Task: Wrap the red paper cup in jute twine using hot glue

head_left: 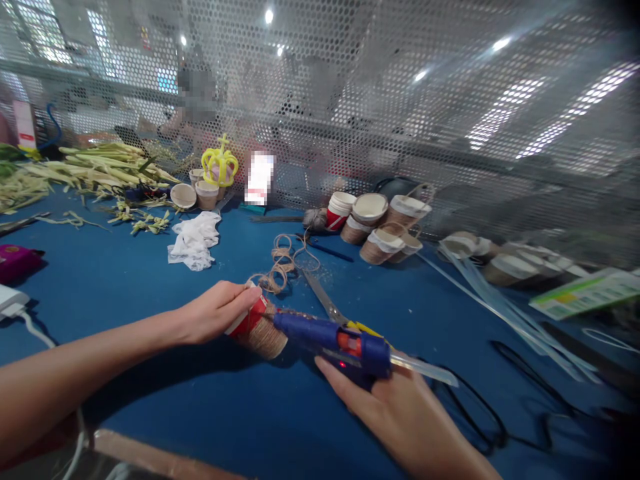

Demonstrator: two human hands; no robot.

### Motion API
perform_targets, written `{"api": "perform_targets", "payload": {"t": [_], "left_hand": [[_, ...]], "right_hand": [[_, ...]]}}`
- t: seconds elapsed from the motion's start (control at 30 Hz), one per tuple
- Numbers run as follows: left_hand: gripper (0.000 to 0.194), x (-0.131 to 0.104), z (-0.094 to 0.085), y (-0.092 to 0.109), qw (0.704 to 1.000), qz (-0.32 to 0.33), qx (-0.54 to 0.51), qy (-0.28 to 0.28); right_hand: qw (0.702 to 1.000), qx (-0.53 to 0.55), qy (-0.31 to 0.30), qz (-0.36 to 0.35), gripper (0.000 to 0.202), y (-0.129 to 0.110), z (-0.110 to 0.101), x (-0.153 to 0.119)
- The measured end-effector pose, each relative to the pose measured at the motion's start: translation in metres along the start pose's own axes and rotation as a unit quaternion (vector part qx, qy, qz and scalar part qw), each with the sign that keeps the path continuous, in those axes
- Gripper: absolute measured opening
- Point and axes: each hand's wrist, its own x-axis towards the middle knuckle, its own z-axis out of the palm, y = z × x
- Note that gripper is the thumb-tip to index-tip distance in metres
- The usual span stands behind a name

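A red paper cup (pixel 266 333), partly wound with brown twine, lies tilted in my left hand (pixel 220 310), whose fingers close round its rim end. My right hand (pixel 395 413) grips a blue hot glue gun (pixel 325 333) with a clear glue stick jutting from its back and a small red light lit. The gun's nozzle is at the twine-wound side of the cup; whether it touches, I cannot tell. A loose tangle of twine (pixel 283 260) trails on the table just beyond the cup. Scissors (pixel 325 297) with yellow handles lie behind the gun, partly hidden by it.
Several twine-wrapped cups (pixel 383 245) stand at the back right. Clear glue sticks (pixel 500 307) and a black cord (pixel 475 400) lie at right. A crumpled white cloth (pixel 195 240), pale husks (pixel 100 167) and a yellow crown (pixel 219 165) sit at left. A perforated metal screen (pixel 320 87) closes the back.
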Motion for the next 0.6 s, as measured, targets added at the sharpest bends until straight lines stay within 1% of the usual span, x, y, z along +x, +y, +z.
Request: {"api": "perform_targets", "payload": {"t": [0.07,0.13,0.2,0.27,0.37,0.5,0.6], "left_hand": [[0.048,0.0,0.0,0.0,1.0,0.004,-0.015,-0.011],[0.048,-0.001,0.001,0.0,1.0,0.008,-0.018,-0.016],[0.048,-0.001,0.001,0.0,1.0,0.008,-0.002,-0.007],[0.048,-0.002,0.001,0.0,1.0,0.006,0.011,-0.001],[0.047,-0.002,0.001,0.001,1.0,0.012,0.008,-0.008],[0.05,-0.002,0.001,0.002,1.0,0.019,0.022,-0.006],[0.049,-0.003,0.002,0.001,1.0,0.021,0.015,-0.01]], "right_hand": [[1.0,0.029,-0.011,-0.006,0.016,-0.002,0.0,0.0],[0.999,0.034,-0.008,-0.005,0.015,-0.001,-0.001,0.001],[1.0,0.024,-0.003,-0.003,0.015,0.004,-0.001,0.0],[1.0,0.015,-0.012,0.005,0.015,0.009,-0.001,-0.001],[0.999,0.014,-0.02,0.021,0.022,0.015,0.0,-0.005],[0.999,0.026,-0.02,0.026,0.017,0.015,0.001,-0.007],[0.999,0.032,-0.024,0.007,0.018,0.013,-0.002,-0.005]]}}
